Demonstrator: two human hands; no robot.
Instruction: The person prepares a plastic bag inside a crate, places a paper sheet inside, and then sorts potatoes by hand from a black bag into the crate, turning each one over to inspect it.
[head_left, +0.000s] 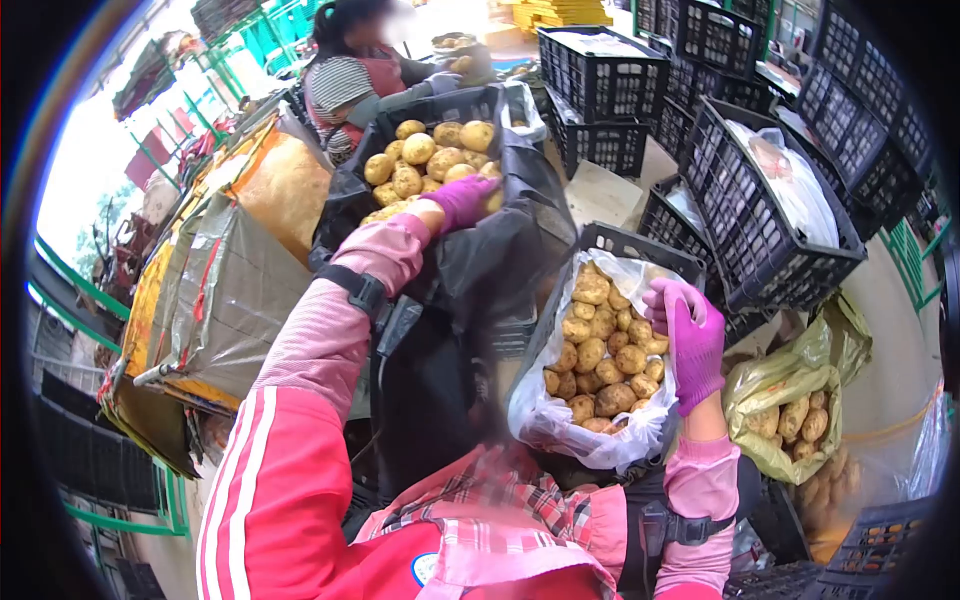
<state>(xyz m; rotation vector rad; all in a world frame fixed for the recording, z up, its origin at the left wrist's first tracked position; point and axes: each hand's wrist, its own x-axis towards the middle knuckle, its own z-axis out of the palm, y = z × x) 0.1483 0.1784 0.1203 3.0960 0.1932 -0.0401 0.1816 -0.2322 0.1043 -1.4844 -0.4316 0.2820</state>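
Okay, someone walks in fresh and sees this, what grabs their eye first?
Probably the heap of potatoes at top centre, in a black liner, where the purple-gloved left hand reaches. A clear bag full of more potatoes sits in the middle, with the right hand at its rim. Black crates stack up on the right, and a co-worker is behind the heap.

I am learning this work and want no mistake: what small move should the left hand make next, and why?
Probably close the left hand on one potato and lift it out. That hand rests on the potatoes heaped in the black bag, while the right hand is at the edge of the white bag, which holds more potatoes.
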